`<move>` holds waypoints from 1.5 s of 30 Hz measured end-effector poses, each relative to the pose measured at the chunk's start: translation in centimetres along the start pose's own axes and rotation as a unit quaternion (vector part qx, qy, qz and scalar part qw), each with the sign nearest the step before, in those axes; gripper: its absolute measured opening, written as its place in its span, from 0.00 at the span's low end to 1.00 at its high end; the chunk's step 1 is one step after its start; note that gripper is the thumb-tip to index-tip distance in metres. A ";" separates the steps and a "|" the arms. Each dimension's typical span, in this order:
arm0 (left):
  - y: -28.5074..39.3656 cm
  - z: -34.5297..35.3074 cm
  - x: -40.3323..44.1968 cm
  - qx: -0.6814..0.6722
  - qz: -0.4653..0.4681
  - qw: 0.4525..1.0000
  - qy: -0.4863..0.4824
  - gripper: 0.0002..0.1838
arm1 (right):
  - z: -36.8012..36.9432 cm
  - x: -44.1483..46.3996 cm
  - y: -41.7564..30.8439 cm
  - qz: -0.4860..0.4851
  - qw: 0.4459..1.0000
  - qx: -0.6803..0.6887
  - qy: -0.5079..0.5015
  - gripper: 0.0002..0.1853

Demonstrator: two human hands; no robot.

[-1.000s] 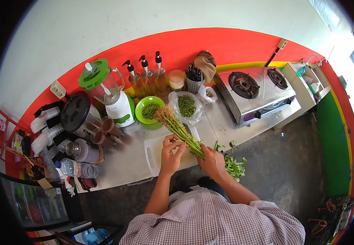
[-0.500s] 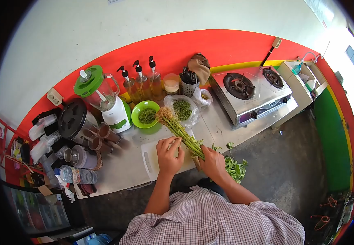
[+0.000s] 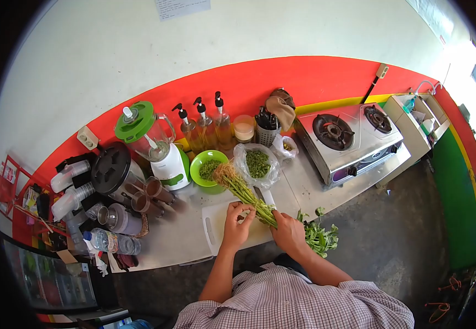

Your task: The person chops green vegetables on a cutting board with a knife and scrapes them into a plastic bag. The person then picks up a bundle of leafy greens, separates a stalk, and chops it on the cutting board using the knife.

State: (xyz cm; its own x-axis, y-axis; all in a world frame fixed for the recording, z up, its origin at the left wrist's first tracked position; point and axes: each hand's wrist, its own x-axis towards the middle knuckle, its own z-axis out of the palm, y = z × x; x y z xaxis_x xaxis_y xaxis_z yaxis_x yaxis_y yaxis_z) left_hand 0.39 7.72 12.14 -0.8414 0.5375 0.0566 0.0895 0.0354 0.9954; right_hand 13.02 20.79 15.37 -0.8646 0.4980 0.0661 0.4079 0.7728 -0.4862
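My right hand [image 3: 289, 237] is closed around a bunch of leafy greens [image 3: 244, 192], held slantwise over the counter. Its pale, tangled roots [image 3: 226, 174] point up and left, and its green leaves [image 3: 321, 239] hang past the hand beyond the counter edge. Beside the stems is my left hand [image 3: 237, 226], thumb and fingers curled together in a pinch; whatever they hold is too small to make out. A white cutting board [image 3: 211, 226] lies beneath, partly covered by the hands and stems. Just behind the roots stand a green bowl [image 3: 209, 188] and a plastic bag [image 3: 272, 174], both holding chopped greens.
To the left stand a blender [image 3: 167, 164], a black-lidded container [image 3: 116, 167], brown cups [image 3: 160, 190] and a water bottle [image 3: 103, 239]. Pump bottles [image 3: 206, 130] line the wall. A two-burner gas stove [image 3: 353, 148] sits at the right, near the steel counter's [image 3: 166, 241] front edge.
The view has shifted, so the counter appears lower and further right. My left hand's fingers have drawn into a tighter pinch by the stems. My right hand keeps its hold on the greens.
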 end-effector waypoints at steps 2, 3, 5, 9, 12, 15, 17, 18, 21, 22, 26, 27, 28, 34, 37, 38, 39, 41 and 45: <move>0.1 -0.5 -0.2 -0.011 -0.010 1.000 -0.018 0.08 | 0.1 0.1 -0.2 -0.008 1.000 0.013 0.014 0.15; 0.6 -0.7 -0.3 -0.023 -0.018 0.999 -0.037 0.08 | 0.1 0.3 -0.2 -0.013 1.000 0.009 0.012 0.15; 1.7 -0.6 -0.4 0.040 0.040 0.998 0.004 0.09 | 0.1 0.4 -0.3 -0.012 1.000 0.005 0.005 0.15; 2.0 -0.7 -0.3 0.089 0.069 0.990 0.082 0.09 | 0.9 -0.1 -0.8 -0.013 1.000 -0.003 -0.019 0.17; 2.1 -1.8 -0.4 0.074 0.061 0.995 0.039 0.08 | 0.8 -0.1 -1.0 -0.008 1.000 -0.001 -0.026 0.20; 2.7 -1.9 -0.9 -0.011 -0.021 0.999 -0.025 0.08 | 0.8 -0.2 -1.2 -0.002 0.999 -0.008 -0.036 0.19; 3.9 -1.7 -1.4 -0.065 -0.089 0.993 -0.052 0.08 | 0.8 0.1 -1.1 0.002 0.999 -0.014 -0.043 0.19; 4.3 -1.5 -1.6 -0.059 -0.089 0.992 -0.064 0.09 | 0.8 0.3 -0.9 0.013 0.999 -0.017 -0.049 0.19; 3.3 -1.5 -1.5 -0.061 -0.063 0.995 -0.049 0.09 | 0.0 0.8 -0.3 0.024 0.998 -0.017 -0.054 0.19; 2.7 -1.5 -1.4 -0.067 -0.037 0.997 -0.025 0.09 | -0.3 0.8 -0.2 0.025 0.998 -0.015 -0.052 0.19; 1.5 -2.3 -0.9 -0.072 -0.030 0.995 0.060 0.09 | -0.9 0.2 0.2 0.008 1.000 -0.002 -0.025 0.14; 1.5 -2.5 -0.9 -0.073 -0.031 0.995 0.060 0.09 | -0.8 0.0 0.3 0.008 1.000 -0.001 -0.025 0.14; 1.4 -2.6 -0.9 -0.075 -0.026 0.994 0.077 0.09 | -0.7 -0.1 0.4 0.007 1.000 0.001 -0.025 0.15; 1.2 -3.0 -0.8 -0.136 0.018 0.978 0.156 0.08 | -0.4 -0.7 1.0 0.045 0.998 -0.003 -0.053 0.21; 0.6 -4.4 -0.7 -0.146 0.037 0.969 0.194 0.06 | -1.8 -0.6 1.1 0.062 0.996 -0.027 -0.055 0.15; 0.5 -4.5 -0.7 -0.133 0.045 0.969 0.203 0.06 | -2.0 -0.6 1.5 0.062 0.996 -0.028 -0.056 0.15; 0.3 -4.4 -0.7 -0.134 0.044 0.969 0.204 0.06 | -2.4 -0.7 2.0 0.068 0.996 -0.024 -0.050 0.16; 0.1 -3.8 -0.8 -0.113 0.039 0.970 0.213 0.04 | -3.3 -0.6 2.8 0.074 0.996 -0.021 -0.046 0.16; 0.0 -2.0 -0.9 -0.119 0.017 0.973 0.195 0.04 | -5.6 -0.6 4.1 0.108 0.993 -0.036 -0.025 0.17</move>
State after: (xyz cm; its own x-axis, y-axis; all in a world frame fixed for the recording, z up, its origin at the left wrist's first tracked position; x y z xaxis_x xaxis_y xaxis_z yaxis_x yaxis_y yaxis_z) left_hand 0.11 5.55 12.26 -0.9827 0.1724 0.0678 0.0328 -0.1984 0.9796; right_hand 16.80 25.84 18.23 -0.7677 0.6361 -0.0777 0.6037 0.6771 -0.4208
